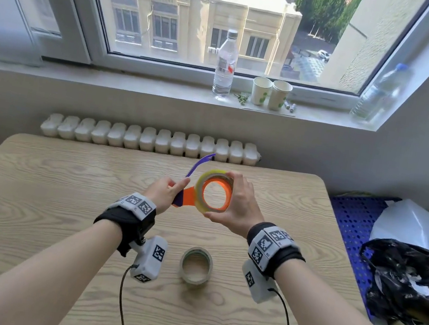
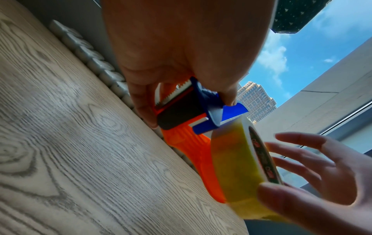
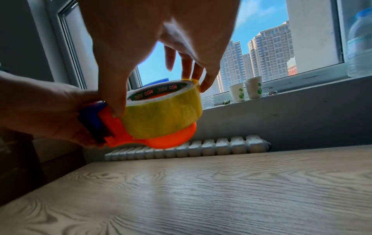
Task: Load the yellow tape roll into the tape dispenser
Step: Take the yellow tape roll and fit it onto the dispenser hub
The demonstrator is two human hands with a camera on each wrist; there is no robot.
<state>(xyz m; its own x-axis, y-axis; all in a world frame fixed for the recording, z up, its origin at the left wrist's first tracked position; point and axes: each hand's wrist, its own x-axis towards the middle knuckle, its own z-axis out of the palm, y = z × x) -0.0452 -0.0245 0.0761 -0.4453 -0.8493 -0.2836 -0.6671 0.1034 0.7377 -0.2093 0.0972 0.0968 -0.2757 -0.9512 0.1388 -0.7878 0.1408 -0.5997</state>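
The yellow tape roll (image 1: 199, 188) sits around the round hub of the orange tape dispenser (image 1: 188, 198), held above the table; orange shows inside its core. My right hand (image 1: 221, 195) holds the roll, thumb on the near edge and fingers on the far rim. My left hand (image 1: 179, 193) grips the dispenser's blue cutter end. In the left wrist view my left hand (image 2: 191, 111) pinches the head beside the serrated blade (image 2: 175, 93), with the roll (image 2: 235, 159) beyond. In the right wrist view the roll (image 3: 165, 114) rests slightly tilted on the orange plate (image 3: 161, 141).
A second, clear tape roll (image 1: 196, 264) lies flat on the wooden table (image 1: 59, 222) between my wrists. A purple flap (image 1: 200, 165) sticks up from the dispenser. Bottles and two paper cups (image 1: 271, 93) stand on the window sill. A black bag (image 1: 407, 280) lies off the table's right edge.
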